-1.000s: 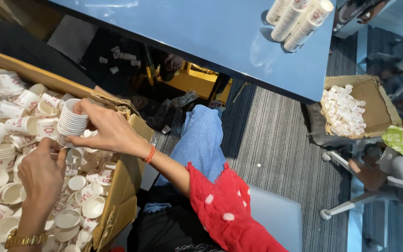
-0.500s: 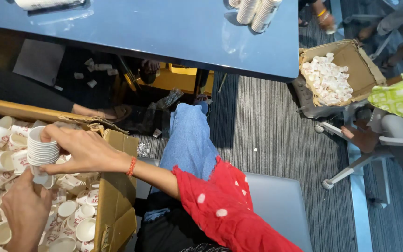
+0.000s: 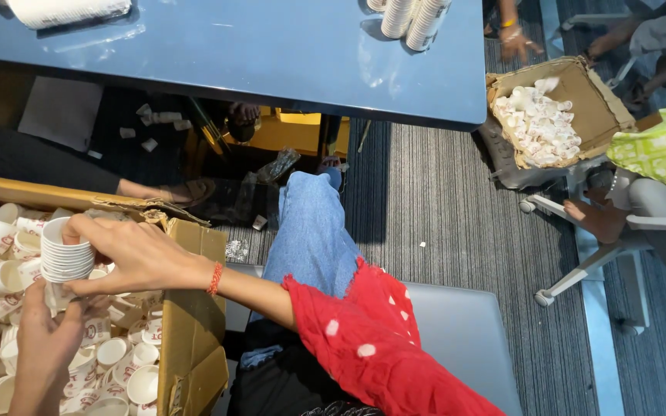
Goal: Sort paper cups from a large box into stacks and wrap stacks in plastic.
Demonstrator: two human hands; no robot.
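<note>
My right hand (image 3: 136,254) reaches left from a red sleeve and grips a short stack of white paper cups (image 3: 63,250) by its side and rim. Just below, my left hand (image 3: 44,339) closes around the cup at the bottom of that stack. Both hands are over a big open cardboard box (image 3: 190,339) filled with several loose white printed cups (image 3: 121,358). An orange band circles my right wrist. My leg in blue jeans (image 3: 310,239) stretches out beside the box.
A blue table (image 3: 271,54) spans the top, with cup stacks (image 3: 414,19) at its far edge. A second cardboard box of cups (image 3: 549,115) sits on the striped carpet at right, beside another person in green (image 3: 664,150) on a wheeled chair (image 3: 580,266).
The view has swung right and down. My right hand has kept the stack, which now sits lower and further left. My left hand has risen to the stack's base.
</note>
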